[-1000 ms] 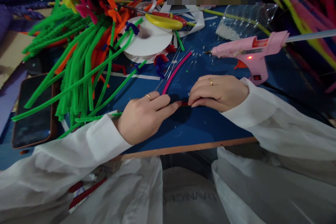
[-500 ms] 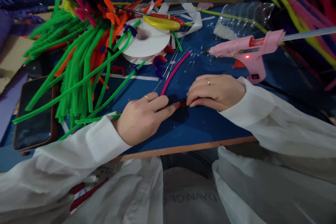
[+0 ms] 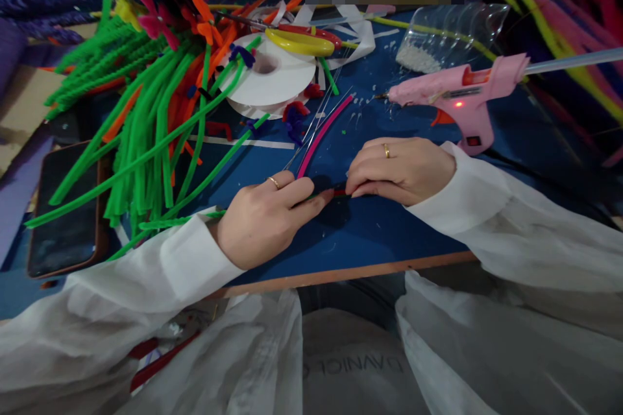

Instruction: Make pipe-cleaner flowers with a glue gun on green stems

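Note:
My left hand [image 3: 265, 224] is closed, its fingers pinching one end of a short red pipe cleaner [image 3: 340, 192] near the table's front edge. At the other end my right hand [image 3: 403, 172] is closed too, thumb and fingertips together on it. Only a small stretch shows between the hands, with a trace of green along it; my fingers hide the remainder. Just beyond my left fingers lies a curved pink pipe cleaner [image 3: 325, 132], alongside thin wires [image 3: 318, 110]. Green stems [image 3: 214, 214] run beside my left wrist.
A pink glue gun [image 3: 448, 87] with its light on lies beyond my right hand. At left are a phone [image 3: 63, 214] and a heap of green pipe cleaners [image 3: 141, 162]. Farther back are a white spool [image 3: 287, 74], yellow-and-red-handled scissors [image 3: 299, 43] and a clear bag of beads [image 3: 418, 58].

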### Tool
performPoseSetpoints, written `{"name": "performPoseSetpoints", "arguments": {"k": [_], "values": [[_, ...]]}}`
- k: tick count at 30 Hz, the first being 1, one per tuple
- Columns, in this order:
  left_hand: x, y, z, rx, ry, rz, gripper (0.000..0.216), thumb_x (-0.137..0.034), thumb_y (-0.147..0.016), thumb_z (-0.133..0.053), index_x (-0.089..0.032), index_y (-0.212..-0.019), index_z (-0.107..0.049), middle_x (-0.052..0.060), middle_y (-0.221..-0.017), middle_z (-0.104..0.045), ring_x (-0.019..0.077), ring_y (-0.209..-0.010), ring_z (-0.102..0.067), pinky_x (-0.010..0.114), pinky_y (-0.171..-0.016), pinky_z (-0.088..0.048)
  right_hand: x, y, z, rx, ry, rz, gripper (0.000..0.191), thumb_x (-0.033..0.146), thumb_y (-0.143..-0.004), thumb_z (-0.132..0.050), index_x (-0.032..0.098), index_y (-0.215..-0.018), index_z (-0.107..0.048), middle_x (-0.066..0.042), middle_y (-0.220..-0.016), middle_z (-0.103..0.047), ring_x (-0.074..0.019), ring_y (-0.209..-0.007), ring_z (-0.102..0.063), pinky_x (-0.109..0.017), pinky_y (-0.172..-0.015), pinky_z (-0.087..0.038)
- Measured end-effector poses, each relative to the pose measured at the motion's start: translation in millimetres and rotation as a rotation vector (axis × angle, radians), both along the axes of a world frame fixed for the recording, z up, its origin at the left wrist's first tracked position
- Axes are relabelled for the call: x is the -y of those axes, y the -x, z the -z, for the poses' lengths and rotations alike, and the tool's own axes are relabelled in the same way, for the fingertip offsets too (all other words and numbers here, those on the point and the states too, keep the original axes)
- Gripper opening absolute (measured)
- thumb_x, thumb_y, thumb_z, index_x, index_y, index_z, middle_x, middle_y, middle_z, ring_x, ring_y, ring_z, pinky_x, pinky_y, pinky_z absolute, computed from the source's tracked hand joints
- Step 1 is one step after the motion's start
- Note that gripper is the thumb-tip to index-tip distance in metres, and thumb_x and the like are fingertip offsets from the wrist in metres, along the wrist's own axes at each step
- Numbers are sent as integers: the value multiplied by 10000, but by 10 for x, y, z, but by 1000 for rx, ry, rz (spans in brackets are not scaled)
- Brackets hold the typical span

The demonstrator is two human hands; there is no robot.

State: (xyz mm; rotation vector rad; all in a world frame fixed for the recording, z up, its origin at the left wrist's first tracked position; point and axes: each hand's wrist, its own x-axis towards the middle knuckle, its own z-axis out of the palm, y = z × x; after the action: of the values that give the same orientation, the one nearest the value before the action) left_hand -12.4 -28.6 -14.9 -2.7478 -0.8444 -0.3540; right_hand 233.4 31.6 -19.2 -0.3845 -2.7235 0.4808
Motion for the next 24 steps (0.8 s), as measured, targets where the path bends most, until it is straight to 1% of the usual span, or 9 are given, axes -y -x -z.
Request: {"name": "performPoseSetpoints", "arguments": {"k": [7,11,14,18,24], "values": [[0,3,11,24,23,2,278,-169,-913,-450,-213,-1149,-589,-1,-728,-561,135,-703,-538,228,-514,-436,-14,-2,10,-9,-24,-19,226,290,-952,-416,195,-913,-617,-36,-868,-668,-144,-816,-584,-286,-760,-479],[-7,-8,13,55,47,-20,328,-154,-908,-439,-178,-1217,-546,13,-776,-585,145,-738,-557,232,-536,-454,-5,5,-2,3,-20,-14,238,293,-956,-406,195,-908,-618,-37,-861,-665,-147,-814,-583,-293,-763,-474],[-20,-15,-4,28,63,-11,345,-163,-910,-432,-209,-1239,-527,10,-798,-586,147,-746,-560,229,-537,-449,8,13,-14,14,-18,12,251,304,-956,-404,195,-898,-622,-39,-852,-662,-149,-809,-579,-295,-755,-470],[-40,-11,-26,-16,82,11,336,-171,-907,-429,-259,-1210,-544,5,-818,-575,152,-759,-560,222,-514,-427,4,15,-11,26,-11,17,276,310,-962,-385,192,-897,-626,-42,-858,-663,-149,-817,-575,-292,-749,-467],[-49,-12,-32,-29,105,14,321,-178,-913,-416,-259,-1188,-562,8,-811,-566,156,-783,-565,228,-540,-440,-2,9,0,12,-5,3,294,317,-964,-371,191,-900,-628,-46,-860,-662,-150,-818,-570,-294,-751,-464]]}}
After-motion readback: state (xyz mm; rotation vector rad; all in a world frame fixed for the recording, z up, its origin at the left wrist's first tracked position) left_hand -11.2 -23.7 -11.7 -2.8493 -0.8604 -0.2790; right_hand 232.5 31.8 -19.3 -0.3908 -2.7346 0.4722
